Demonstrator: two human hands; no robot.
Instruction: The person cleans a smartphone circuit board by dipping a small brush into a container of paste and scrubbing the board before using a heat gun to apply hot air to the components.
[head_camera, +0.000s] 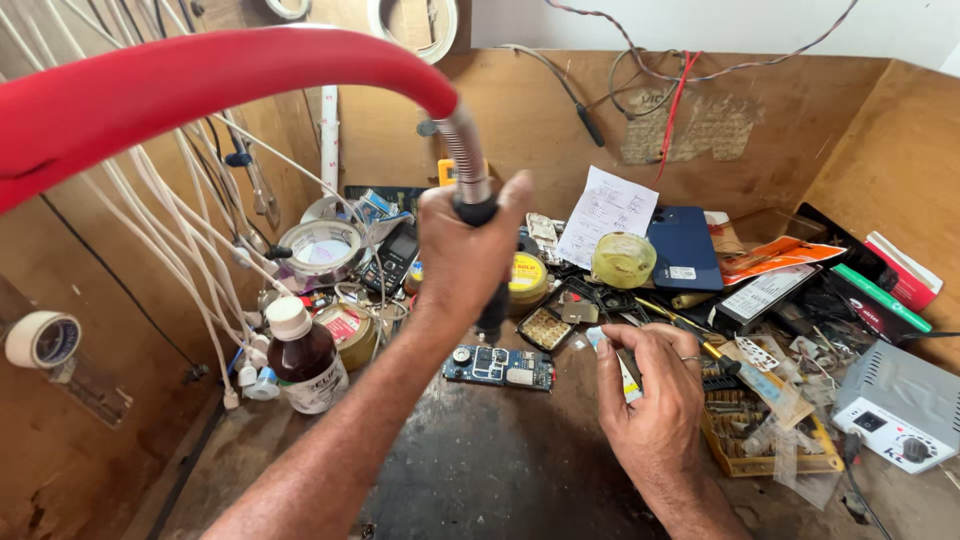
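Hot-air nozzle (492, 310): left hand (465, 250) gripping its handle, pointing at circuit board (498, 366) on desk (500, 460); right hand (650, 395) fingers pinching small tube (628, 376).

Pretty cramped little workspace, boxed in by plywood walls (560, 110) on the back and both sides, bare brown wood with stains and a patch of torn paper residue (700, 128). Above the back panel there's a strip of white wall (700, 22). A bunch of white cables (170, 225) hangs down the left panel, and red and black wires (668, 75) dangle at the back. The desk (480, 470) is dark, worn and scuffed. Light is bright and even, daylight-ish.
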